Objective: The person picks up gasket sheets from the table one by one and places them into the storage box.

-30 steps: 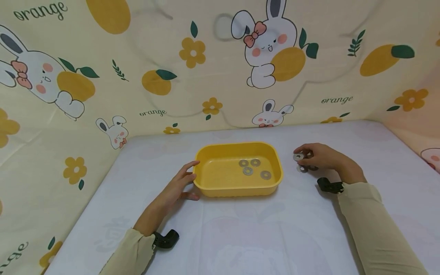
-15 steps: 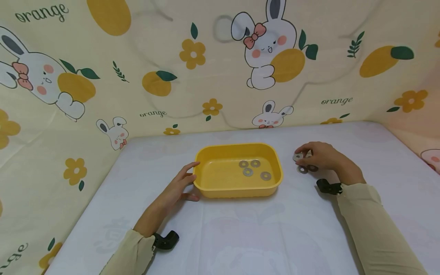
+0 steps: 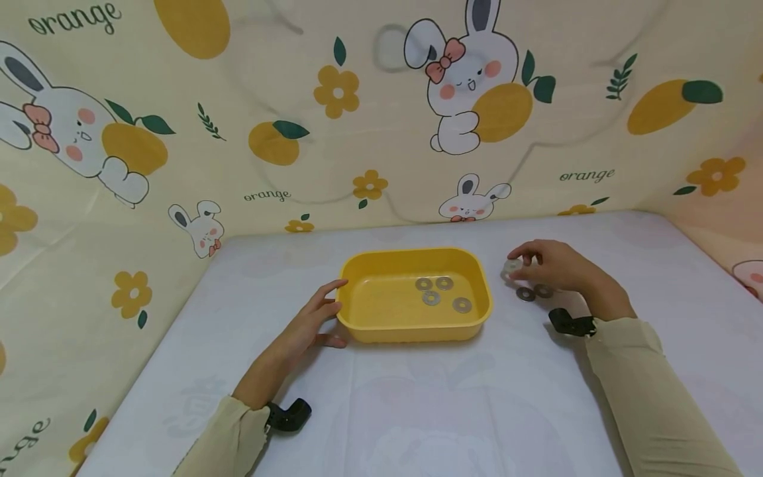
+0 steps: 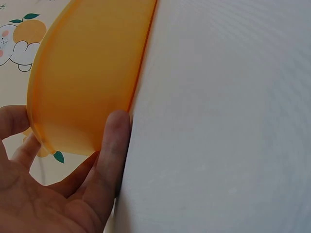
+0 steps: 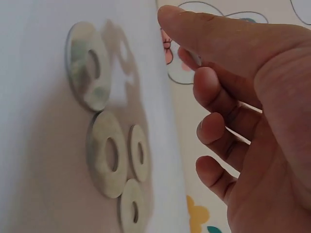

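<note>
Left hand (image 3: 305, 328) loosely spread, fingers touching yellow tub (image 3: 378, 306) at left end, four washers (image 3: 425, 299) inside, right hand (image 3: 554, 266) pinching another washer (image 3: 508, 269), loose washers (image 5: 97, 158) beside it on bench (image 3: 417, 411)

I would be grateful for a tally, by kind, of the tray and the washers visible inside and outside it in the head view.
Yellow rectangular plastic tray: 1
Flat grey metal washers inside it: 4
Similar washers visible outside it: 3
Total: 8
</note>
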Demonstrator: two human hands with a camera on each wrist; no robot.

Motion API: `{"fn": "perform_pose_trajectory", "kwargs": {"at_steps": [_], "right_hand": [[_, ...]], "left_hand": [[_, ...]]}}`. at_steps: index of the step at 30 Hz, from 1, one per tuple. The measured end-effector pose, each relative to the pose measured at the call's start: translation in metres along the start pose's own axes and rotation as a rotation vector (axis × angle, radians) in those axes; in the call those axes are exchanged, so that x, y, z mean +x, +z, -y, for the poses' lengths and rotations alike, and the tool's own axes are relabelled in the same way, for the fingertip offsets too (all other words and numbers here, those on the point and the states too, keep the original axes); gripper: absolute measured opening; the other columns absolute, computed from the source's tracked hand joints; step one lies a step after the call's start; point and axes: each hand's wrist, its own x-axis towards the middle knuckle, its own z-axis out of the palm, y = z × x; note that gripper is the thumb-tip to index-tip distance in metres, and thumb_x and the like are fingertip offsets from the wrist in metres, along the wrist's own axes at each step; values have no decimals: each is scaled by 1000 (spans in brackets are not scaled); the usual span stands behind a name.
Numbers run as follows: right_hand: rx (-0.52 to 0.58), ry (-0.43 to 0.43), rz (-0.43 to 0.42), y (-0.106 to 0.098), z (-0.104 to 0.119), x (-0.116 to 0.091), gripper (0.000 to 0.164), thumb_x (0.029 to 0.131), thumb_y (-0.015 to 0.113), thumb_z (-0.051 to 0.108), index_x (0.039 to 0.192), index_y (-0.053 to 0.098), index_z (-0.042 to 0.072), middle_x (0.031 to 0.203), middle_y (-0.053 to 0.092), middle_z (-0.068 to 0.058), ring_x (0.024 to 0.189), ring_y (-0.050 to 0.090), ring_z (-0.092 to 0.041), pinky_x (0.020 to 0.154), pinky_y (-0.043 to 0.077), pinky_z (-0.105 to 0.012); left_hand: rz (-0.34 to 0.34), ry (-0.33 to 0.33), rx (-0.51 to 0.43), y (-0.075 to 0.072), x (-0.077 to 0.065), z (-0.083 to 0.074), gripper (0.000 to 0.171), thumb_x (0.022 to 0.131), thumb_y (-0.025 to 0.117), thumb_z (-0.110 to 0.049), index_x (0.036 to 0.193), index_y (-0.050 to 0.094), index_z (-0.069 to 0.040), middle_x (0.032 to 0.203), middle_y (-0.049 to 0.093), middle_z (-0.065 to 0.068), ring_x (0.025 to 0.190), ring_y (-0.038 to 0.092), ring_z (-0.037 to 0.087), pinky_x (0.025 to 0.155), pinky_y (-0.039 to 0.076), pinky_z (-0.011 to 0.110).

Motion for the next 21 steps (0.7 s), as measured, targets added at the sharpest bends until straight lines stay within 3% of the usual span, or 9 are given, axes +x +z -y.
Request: {"fn": "perform_pose_trajectory", "kwargs": {"at_steps": [11,21], "right_hand": [[-22,-101,-70,-6,13,-6,43,85,78,37,118,68,13,85,49,-3,78,45,-19,63,34,-28],[-33,-164,-112,-14,29,-12,43,85,78,39,118,69,14,88,52,-3,79,44,-19,62,34,-27]], "left_hand": [[-7,-13,-6,1,0,1,47,105,41,-34,151,33,-39,149,35,11,125,48,33,82,62,35],[-14,-11,-3,1,0,-1,47,105,42,-34,151,33,-38,148,34,10,127,46,33,81,62,34]]}}
